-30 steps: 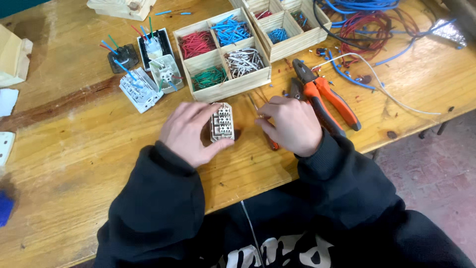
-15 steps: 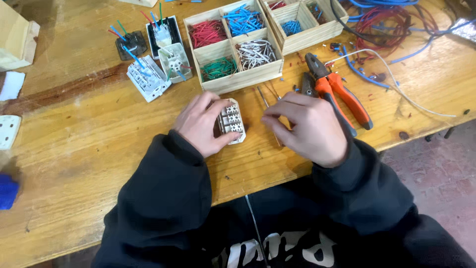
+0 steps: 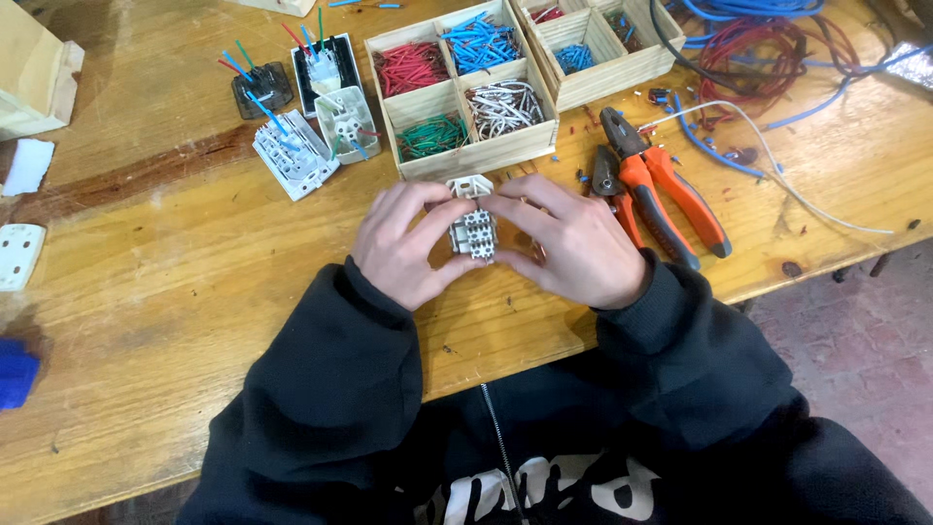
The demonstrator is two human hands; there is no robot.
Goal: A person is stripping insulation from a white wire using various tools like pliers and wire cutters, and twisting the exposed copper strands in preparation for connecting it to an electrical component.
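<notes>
**Wooden bench, both hands on one white socket part**

Wooden workbench (image 3: 175,321), varnished, strewn with wire offcuts. At its near middle, left hand (image 3: 403,243) and right hand (image 3: 573,243) brought together, fingers half curled, each pinching a side of one small white socket module (image 3: 473,228); terminal side up, just above the boards, in front of the nearer tray. Thumbs pressing its lower edge, fingertips meeting over its top.

Just beyond the knuckles, two wooden compartment trays: nearer tray (image 3: 476,157) with four cells of red, blue, green and white wire pieces; farther tray (image 3: 622,73) partly out of view. Beside the right hand, two orange-handled pliers (image 3: 661,190), touching each other. Left of the trays, four wired socket parts (image 3: 301,122) with coloured stubs sticking up. Far right, tangled red and blue cables (image 3: 768,49). Far left, two white plates (image 3: 19,255).
</notes>
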